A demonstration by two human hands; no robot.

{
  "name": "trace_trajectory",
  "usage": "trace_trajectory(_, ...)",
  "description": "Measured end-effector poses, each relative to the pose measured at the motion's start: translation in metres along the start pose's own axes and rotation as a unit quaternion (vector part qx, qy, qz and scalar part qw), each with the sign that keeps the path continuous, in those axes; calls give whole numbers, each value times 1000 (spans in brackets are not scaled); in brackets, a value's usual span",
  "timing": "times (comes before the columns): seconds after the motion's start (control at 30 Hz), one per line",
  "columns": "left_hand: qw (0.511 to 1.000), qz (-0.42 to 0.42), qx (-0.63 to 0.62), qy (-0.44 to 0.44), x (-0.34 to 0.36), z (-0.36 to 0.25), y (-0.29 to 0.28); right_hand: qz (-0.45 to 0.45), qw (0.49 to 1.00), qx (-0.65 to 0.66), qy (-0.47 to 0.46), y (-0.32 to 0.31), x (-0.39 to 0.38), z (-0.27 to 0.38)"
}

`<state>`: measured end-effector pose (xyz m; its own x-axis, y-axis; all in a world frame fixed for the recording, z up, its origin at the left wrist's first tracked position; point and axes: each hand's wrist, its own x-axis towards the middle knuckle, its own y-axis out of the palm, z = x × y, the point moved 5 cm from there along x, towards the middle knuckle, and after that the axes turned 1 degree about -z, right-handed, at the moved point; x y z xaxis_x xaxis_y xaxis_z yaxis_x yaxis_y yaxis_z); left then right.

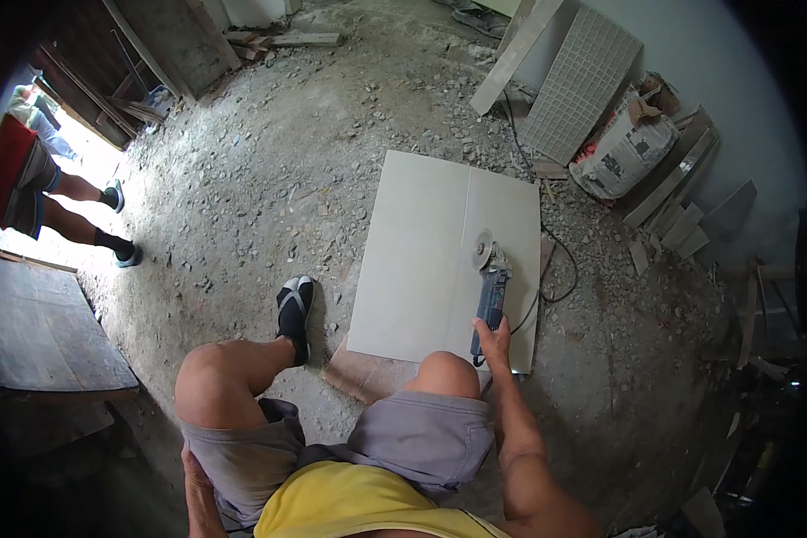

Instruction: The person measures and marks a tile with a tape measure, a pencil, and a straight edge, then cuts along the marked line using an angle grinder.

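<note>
A large pale tile [412,242] lies flat in front of my knees, with a thin straight line running lengthwise down its right part. Over that right part, my right hand [493,343] is wrapped round the rear body of an angle grinder [491,296]. Its round disc [483,249] points away from me, near the line; whether the disc touches the tile or spins, I cannot tell. My left hand [195,471] is by the outside of my left thigh, its fingers mostly hidden by the shorts and the dim light.
Rubble covers the floor [269,170]. A black cord [572,269] loops right of the tile. Along the right wall stand a ridged tile [583,81], a stuffed sack [628,148] and offcuts [686,224]. At left are a person [40,184] and a dark board [49,327].
</note>
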<state>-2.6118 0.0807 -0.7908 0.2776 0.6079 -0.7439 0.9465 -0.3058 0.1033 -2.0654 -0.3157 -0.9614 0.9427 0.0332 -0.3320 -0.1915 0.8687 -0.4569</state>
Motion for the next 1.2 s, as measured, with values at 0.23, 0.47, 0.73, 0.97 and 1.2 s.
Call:
trace_trajectory(0.23,997,-38,47,42,7,19,-21,-27,999,1,-25,-11,-1,-6)
trace_trajectory(0.47,978,-97,123,137,3,25,-55,-12,1000,25,-16,-6,-5,-2)
trace_trajectory(0.73,792,-149,364,467,-68,-204,121,-9,999,-47,-19,12,0,-20)
trace_trajectory(0.97,517,365,719,288,37,-100,335,-15,998,-59,11,-10,-21,-31)
trace_trajectory(1.2,431,350,792,255,143,90,390,-35,997,-67,-30,17,-1,-36)
